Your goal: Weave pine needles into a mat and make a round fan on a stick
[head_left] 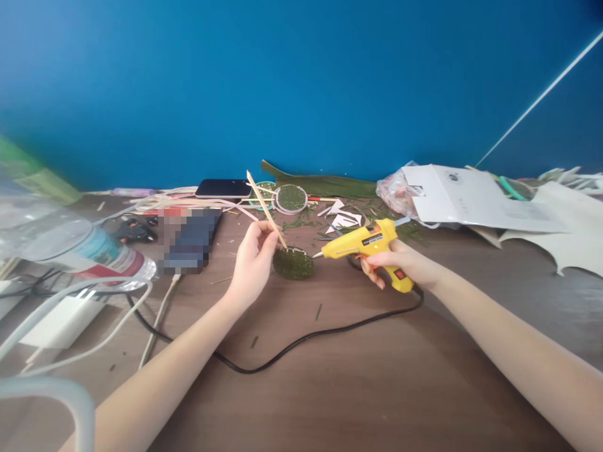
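My left hand [252, 260] pinched the wooden stick [266, 210] over the green leaf disc [293, 263] mid-desk [358, 376], my right hand [393, 263] gripped the yellow glue gun [365, 242], nozzle just right of it, steadiness being key.

Both forearms reach forward, left hand [252, 260] pinching, right hand [400, 260] seemingly gripping.

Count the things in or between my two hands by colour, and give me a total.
Yellow: 1, the glue gun in the right hand
Tan: 1, the wooden stick in the left hand
Green: 1, the round leafy disc at the stick's lower end
Total: 3
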`<move>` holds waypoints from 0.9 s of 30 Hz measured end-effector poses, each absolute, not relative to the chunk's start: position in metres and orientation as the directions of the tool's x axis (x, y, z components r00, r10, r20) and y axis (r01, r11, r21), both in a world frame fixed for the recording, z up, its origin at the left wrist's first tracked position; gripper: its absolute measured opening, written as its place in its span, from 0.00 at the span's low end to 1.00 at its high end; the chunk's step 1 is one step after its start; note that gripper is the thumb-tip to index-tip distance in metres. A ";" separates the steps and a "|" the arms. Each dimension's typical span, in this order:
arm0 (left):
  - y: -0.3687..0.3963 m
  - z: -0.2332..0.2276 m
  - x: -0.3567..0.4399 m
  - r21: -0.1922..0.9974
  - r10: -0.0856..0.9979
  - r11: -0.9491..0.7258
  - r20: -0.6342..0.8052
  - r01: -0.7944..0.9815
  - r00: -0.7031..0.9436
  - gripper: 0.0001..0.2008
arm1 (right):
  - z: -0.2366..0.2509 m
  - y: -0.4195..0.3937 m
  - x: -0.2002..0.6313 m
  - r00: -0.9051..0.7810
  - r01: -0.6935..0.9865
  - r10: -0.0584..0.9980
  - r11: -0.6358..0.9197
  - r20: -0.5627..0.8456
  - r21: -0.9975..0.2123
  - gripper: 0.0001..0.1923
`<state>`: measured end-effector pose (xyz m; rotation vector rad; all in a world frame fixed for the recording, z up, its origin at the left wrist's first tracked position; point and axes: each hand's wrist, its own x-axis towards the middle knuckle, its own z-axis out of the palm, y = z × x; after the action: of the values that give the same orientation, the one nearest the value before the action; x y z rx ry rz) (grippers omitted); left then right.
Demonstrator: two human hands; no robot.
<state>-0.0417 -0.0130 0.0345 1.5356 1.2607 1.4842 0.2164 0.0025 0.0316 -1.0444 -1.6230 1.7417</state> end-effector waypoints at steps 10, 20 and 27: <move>-0.009 0.050 -0.053 0.910 0.898 -0.336 0.387 0.244 -0.209 0.02 | 0.039 -0.010 0.204 -0.474 0.374 0.876 0.111 -0.086 -0.921 0.13; 0.001 0.057 -0.072 0.883 0.854 -0.411 0.460 0.227 -0.244 0.03 | 0.055 -0.044 0.180 -0.468 0.742 0.875 0.309 -0.128 -0.595 0.05; -0.002 0.062 -0.071 0.883 0.843 -0.411 0.463 0.228 -0.272 0.02 | 0.045 -0.068 0.155 -0.537 0.817 0.842 0.502 -0.056 -0.285 0.07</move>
<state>-0.0710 -0.0016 0.0617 1.5084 1.3257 1.7299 0.1549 -0.0682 0.0454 -1.4635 -2.6432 0.4266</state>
